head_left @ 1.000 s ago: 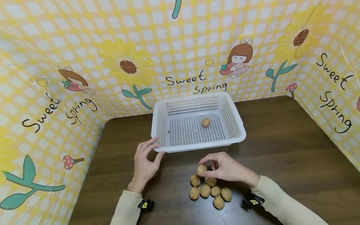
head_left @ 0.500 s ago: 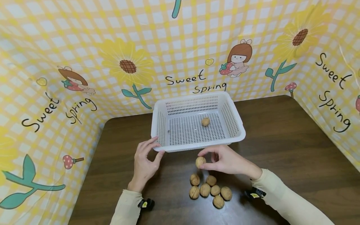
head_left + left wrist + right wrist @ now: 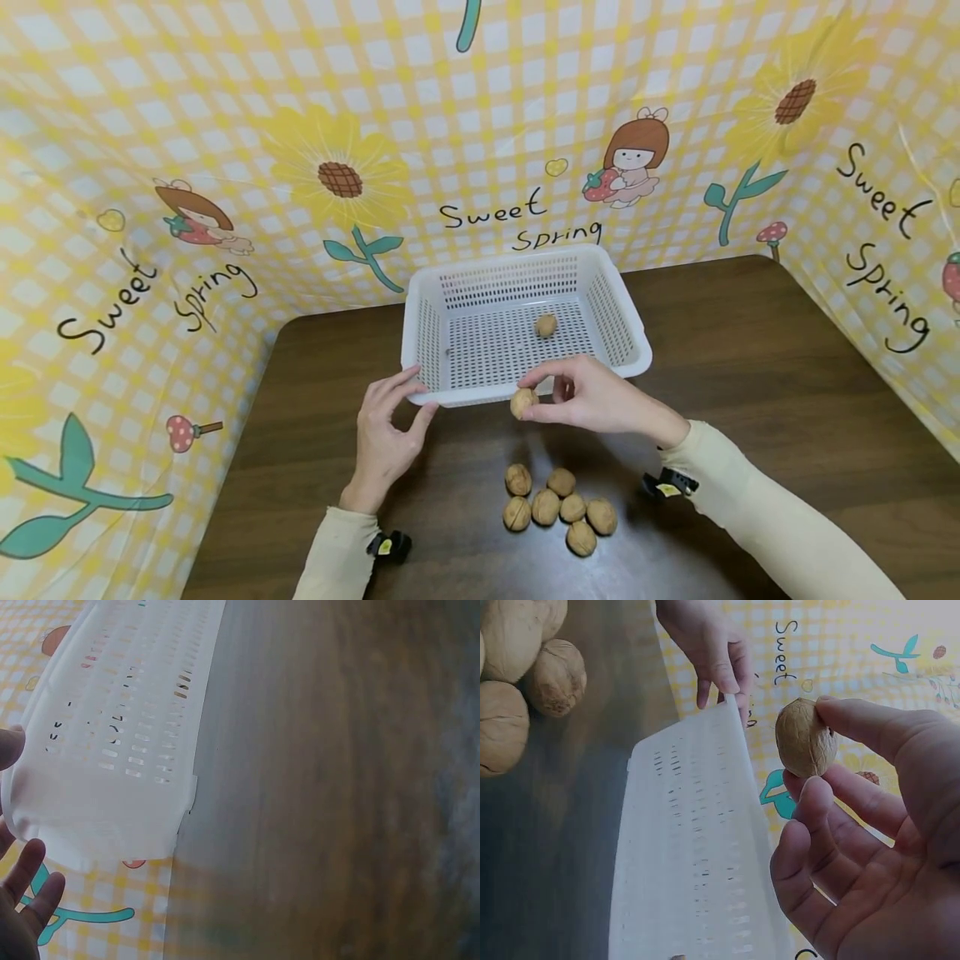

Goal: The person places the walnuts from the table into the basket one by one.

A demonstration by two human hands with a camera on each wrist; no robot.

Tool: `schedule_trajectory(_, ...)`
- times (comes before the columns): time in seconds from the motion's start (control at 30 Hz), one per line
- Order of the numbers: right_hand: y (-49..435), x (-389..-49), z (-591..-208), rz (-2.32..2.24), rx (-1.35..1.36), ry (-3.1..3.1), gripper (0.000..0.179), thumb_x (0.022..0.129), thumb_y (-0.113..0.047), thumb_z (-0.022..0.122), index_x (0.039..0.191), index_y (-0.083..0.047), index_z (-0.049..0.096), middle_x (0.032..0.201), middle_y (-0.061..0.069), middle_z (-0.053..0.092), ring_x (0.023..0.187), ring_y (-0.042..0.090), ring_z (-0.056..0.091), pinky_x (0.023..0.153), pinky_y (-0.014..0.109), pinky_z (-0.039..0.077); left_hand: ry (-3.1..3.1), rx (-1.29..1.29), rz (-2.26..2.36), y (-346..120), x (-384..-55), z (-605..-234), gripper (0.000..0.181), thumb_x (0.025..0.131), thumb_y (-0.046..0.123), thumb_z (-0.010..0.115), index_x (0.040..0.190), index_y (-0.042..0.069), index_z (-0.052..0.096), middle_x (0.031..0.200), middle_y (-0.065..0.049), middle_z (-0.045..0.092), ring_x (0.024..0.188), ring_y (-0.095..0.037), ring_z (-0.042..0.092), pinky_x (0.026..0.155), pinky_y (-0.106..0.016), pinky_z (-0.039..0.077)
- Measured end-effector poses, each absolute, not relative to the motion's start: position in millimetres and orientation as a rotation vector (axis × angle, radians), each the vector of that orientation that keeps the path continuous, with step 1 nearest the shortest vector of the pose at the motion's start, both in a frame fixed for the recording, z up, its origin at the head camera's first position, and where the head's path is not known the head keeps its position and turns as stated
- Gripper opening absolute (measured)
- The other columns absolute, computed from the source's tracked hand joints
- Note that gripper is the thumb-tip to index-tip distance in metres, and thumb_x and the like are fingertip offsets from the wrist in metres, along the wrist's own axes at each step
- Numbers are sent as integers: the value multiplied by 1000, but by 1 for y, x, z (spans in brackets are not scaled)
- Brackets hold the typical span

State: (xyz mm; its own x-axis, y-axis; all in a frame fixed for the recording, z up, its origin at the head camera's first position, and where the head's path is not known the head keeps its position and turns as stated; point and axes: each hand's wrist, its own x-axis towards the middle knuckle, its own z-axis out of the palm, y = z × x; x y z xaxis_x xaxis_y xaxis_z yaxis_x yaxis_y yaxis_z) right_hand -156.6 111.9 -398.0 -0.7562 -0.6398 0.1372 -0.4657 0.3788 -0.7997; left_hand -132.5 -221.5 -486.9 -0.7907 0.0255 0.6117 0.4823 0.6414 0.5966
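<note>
Between the thumb and fingertips of my right hand (image 3: 592,398) is a walnut (image 3: 522,404), held at the front rim of the white plastic basket (image 3: 637,365). The right wrist view shows this walnut (image 3: 805,739) pinched, with the basket wall (image 3: 682,825) beside it. My left hand (image 3: 387,437) grips the basket's front left corner, fingers over the rim and thumb at the outer side. Inside the basket lies one walnut (image 3: 545,325). Several more walnuts (image 3: 546,507) sit in a loose cluster on the table, nearer to me than the basket.
A dark wooden table (image 3: 757,392) carries everything. Yellow checked cloth (image 3: 480,108) with flowers and lettering hangs behind and at both sides, close behind the basket. A black wrist strap (image 3: 670,483) is on the right sleeve.
My right hand has lifted the walnut away from the cluster and carried it forward and slightly left to the basket's front rim. My left hand has stayed at the corner.
</note>
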Motion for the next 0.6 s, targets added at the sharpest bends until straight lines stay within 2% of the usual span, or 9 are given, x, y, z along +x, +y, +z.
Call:
schedule_trajectory(0.27,109,-169,-379,-1362,-966,2431,33,91,-24,85,121,-13,79,71,-6,68,62,8,56,57,23,45,-2276,-405,-1055,-223,-133,-488,17,86,13,87,102,9,79,135,-9,75,121,-31,63,103,-29,45)
schedule_trajectory(0.6,117,-205,-347,-1358,-885,2439,36,93,-26,84,126,-12,78,101,1,80,70,15,63,63,26,48,-2301,-393,-1076,-222,-132,-486,17,87,14,87,102,10,80,139,-9,74,121,-29,63,103,-32,47)
